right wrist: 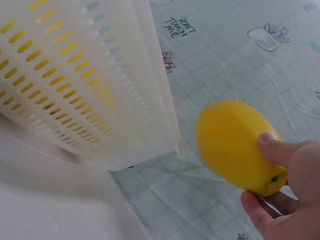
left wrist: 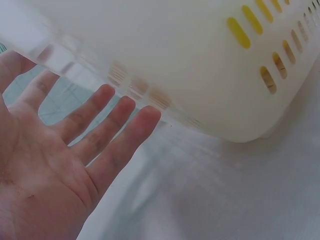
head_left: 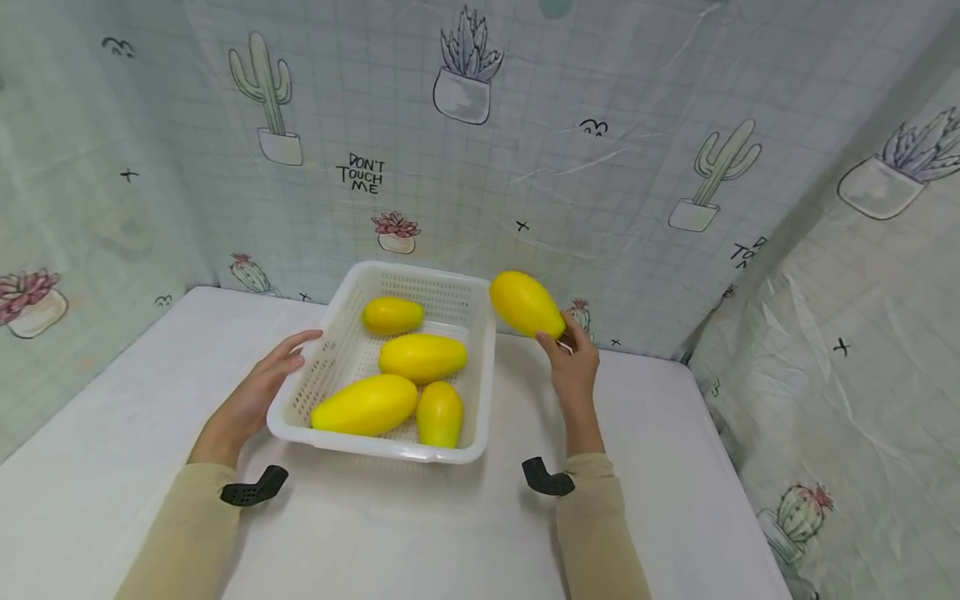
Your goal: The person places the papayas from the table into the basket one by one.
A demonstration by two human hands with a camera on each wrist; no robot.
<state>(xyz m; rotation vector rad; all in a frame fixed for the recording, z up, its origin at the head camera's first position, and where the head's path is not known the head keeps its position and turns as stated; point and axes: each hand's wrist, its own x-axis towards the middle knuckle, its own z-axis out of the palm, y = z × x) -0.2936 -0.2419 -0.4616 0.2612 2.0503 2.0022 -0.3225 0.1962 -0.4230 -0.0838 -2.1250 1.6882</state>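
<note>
In the head view my right hand (head_left: 576, 358) holds a yellow papaya (head_left: 525, 303) by its narrow end, up beside the basket's far right corner. The right wrist view shows the thumb on top of the papaya (right wrist: 232, 145) and fingers beneath it. A white perforated plastic basket (head_left: 483, 392) stands on the table with several yellow papayas (head_left: 423, 358) lying inside. At the basket's left side is my left hand (head_left: 262, 385). Its fingers are spread and fairly straight in the left wrist view, with fingertips (left wrist: 150, 116) at the basket's wall (left wrist: 165, 65).
A white-covered table (head_left: 375, 533) lies under the basket. Behind it and along both sides hangs a pale sheet (head_left: 570, 192) printed with cacti and potted plants. Black wrist mounts (head_left: 255, 487) sit on both forearms.
</note>
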